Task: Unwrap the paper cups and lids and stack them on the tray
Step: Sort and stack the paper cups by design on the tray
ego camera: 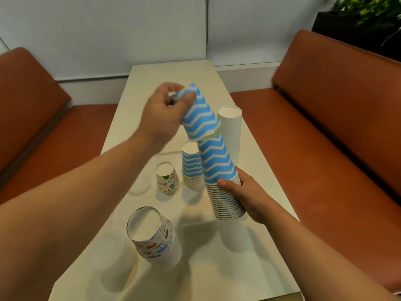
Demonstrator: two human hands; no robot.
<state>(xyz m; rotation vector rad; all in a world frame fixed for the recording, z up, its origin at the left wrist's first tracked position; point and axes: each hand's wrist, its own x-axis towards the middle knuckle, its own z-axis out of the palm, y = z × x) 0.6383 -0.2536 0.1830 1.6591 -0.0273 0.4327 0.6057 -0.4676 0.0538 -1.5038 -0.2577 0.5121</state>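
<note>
My left hand (165, 111) grips the base of an upside-down blue zigzag paper cup (198, 115), held in the air just over the top of a tall stack. My right hand (245, 192) holds that tall stack of blue zigzag cups (219, 161) by its lower rims, tilted above the table. A shorter blue striped stack (191, 165) stands upside down on the table behind it. No tray is in view.
On the cream table (260, 170) stand a tall white cup stack (231, 124), a small doodle-print cup (167, 177) and a doodle-print stack (152, 237) near me. Clear lids (138, 183) lie to the left. Brown benches (325, 127) flank the table.
</note>
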